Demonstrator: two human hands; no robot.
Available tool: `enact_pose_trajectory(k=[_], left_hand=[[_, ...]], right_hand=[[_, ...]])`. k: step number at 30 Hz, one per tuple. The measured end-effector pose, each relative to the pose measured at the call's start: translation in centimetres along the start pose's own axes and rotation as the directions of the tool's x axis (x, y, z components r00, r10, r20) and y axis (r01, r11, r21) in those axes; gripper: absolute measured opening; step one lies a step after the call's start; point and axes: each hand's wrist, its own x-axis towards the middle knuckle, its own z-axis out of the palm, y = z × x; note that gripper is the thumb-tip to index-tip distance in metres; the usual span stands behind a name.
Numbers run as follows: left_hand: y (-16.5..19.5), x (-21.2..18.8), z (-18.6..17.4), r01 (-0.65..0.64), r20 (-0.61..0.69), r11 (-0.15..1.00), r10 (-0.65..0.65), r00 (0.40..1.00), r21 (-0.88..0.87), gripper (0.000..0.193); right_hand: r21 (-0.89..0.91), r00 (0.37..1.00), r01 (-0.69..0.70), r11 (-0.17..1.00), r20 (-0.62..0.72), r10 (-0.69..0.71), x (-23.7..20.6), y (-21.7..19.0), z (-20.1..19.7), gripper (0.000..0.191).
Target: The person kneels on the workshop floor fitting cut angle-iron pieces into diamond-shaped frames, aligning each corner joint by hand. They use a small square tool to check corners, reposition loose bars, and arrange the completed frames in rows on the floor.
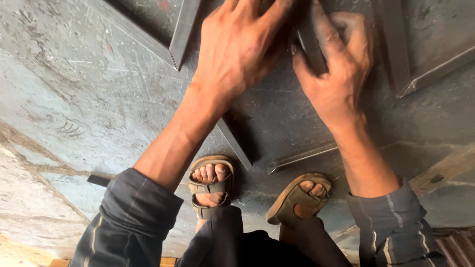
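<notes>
I crouch over a dusty concrete floor. My left hand (242, 44) presses down near the top of the view, fingers spread over a dark steel bar that runs under my forearm to an end (236, 144) near my feet. My right hand (334, 64) grips a short dark metal piece (310, 39) between thumb and fingers, right beside my left hand. What lies under both palms is hidden.
Several steel angle bars lie on the floor: one at the top (184, 29), one at the right (435, 71), another near my right foot (302, 158). My sandalled feet (213, 185) rest below the hands. A wooden strip (445, 170) sits at the right.
</notes>
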Motion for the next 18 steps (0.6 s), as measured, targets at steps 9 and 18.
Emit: enact_pose_trajectory(k=[9,18], left_hand=[[-0.17,0.12,0.13,0.046,0.007,0.999,-0.046,0.999,-0.012,0.040],[-0.51,-0.22,0.04,0.008,-0.018,1.000,-0.008,1.000,-0.021,0.037]], right_hand=[[0.045,1.000,-0.010,0.999,0.010,0.010,-0.27,0.34,0.05,0.074],[0.080,1.000,0.016,0.997,0.005,-0.017,0.09,0.37,-0.03,0.067]])
